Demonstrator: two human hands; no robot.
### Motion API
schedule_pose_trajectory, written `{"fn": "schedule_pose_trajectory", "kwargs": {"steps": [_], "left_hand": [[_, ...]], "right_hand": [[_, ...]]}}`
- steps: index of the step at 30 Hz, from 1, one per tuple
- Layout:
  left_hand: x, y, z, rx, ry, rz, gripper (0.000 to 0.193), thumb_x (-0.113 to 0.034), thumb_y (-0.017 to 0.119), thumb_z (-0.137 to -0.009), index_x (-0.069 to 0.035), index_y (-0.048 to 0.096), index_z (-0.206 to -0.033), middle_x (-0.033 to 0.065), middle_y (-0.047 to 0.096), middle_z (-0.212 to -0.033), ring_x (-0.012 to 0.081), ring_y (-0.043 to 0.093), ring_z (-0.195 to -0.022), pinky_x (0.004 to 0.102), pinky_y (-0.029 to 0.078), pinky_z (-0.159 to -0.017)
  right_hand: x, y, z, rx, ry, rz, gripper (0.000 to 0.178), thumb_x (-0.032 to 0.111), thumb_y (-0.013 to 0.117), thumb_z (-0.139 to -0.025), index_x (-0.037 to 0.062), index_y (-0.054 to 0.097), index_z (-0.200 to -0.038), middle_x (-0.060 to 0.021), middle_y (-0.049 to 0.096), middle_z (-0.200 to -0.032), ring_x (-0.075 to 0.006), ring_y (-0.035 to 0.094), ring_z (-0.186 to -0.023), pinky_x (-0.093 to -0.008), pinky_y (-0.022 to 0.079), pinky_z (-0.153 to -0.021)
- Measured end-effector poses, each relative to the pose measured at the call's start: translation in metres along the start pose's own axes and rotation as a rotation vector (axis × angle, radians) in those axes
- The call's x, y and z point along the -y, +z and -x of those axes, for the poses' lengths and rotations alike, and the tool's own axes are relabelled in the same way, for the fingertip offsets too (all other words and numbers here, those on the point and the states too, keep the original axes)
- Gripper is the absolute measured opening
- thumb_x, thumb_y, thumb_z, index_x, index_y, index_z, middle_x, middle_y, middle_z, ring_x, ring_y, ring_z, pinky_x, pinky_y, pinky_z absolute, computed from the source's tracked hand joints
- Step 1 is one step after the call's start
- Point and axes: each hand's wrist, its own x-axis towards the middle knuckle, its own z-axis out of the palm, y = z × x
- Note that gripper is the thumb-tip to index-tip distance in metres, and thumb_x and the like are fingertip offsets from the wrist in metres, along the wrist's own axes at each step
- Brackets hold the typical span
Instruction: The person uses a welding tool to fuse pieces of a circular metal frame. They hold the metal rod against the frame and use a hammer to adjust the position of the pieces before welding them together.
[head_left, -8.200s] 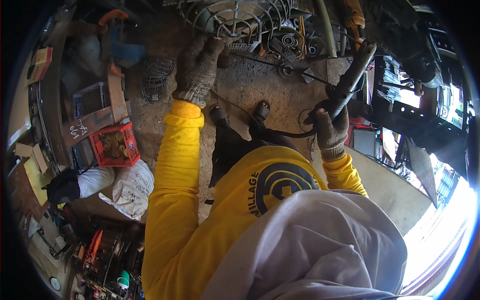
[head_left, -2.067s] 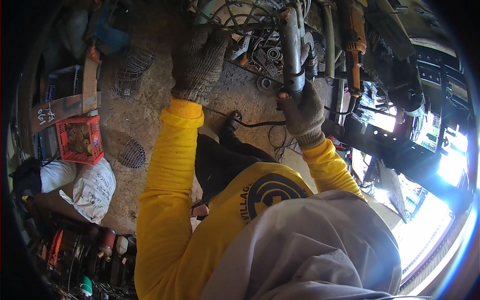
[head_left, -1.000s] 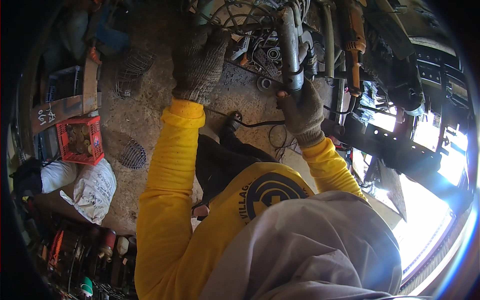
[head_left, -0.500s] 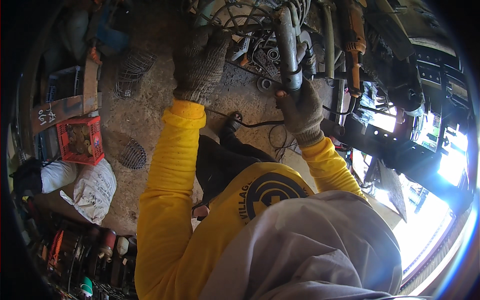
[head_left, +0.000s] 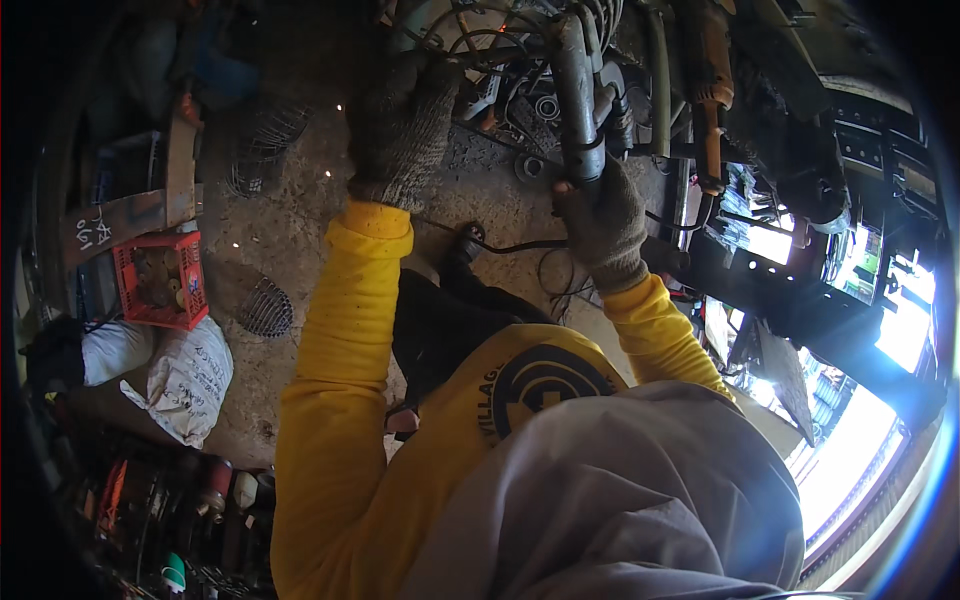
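Note:
My left hand (head_left: 405, 130), in a grey knit glove, is at the upper middle, closed beside a bundle of curved metal bars (head_left: 485, 42). What its fingers grip is lost in shadow. My right hand (head_left: 608, 225), gloved too with a bare thumb tip showing, is wrapped around the lower end of a thick grey metal pipe (head_left: 574, 95). That pipe slants up toward the top edge, next to the bars. A few bright sparks show near the bars and to the left of my left hand.
Metal rings (head_left: 530, 168) and scrap lie beyond my hands. A black cable (head_left: 515, 246) crosses near my right wrist. An orange power tool (head_left: 712, 90) hangs at right. On the left are wire cages (head_left: 266, 308), a red crate (head_left: 160, 280) and a white sack (head_left: 185, 385).
Small glowing sparks have appeared at the bars and over the floor to the left. The picture has grown darker. Both hands stay almost where they were.

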Motion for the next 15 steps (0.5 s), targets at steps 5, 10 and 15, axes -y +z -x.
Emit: {"fn": "schedule_pose_trajectory", "kwargs": {"steps": [5, 10, 15], "left_hand": [[-0.009, 0.0, 0.001, -0.004, 0.012, -0.049, 0.023, -0.027, 0.071, -0.099, -0.004, 0.074, -0.097, 0.0025, 0.072, -0.078, 0.0095, 0.066, -0.071, 0.028, 0.053, -0.064], [-0.009, -0.003, 0.001, 0.03, 0.01, -0.127, 0.024, -0.028, 0.068, -0.1, -0.005, 0.075, -0.104, 0.0046, 0.074, -0.09, 0.0114, 0.069, -0.081, 0.0285, 0.056, -0.072], [-0.003, -0.001, -0.001, 0.018, -0.026, -0.043, 0.021, -0.025, 0.069, -0.099, -0.006, 0.073, -0.091, 0.002, 0.071, -0.075, 0.0102, 0.065, -0.07, 0.0289, 0.052, -0.064]], "right_hand": [[0.021, -0.002, 0.0, -0.053, -0.116, 0.262, 0.053, 0.024, 0.08, -0.086, -0.001, 0.062, -0.129, -0.0173, 0.07, -0.093, -0.03, 0.072, -0.083, -0.0394, 0.055, -0.077], [0.006, 0.0, 0.003, -0.024, -0.077, 0.119, 0.056, 0.024, 0.079, -0.087, -0.001, 0.061, -0.132, -0.0157, 0.07, -0.092, -0.0279, 0.071, -0.081, -0.0386, 0.055, -0.077], [0.005, -0.006, 0.005, 0.091, 0.103, -0.138, 0.055, 0.024, 0.078, -0.088, -0.0017, 0.06, -0.133, -0.0162, 0.07, -0.092, -0.0285, 0.071, -0.082, -0.0378, 0.056, -0.078]]}}
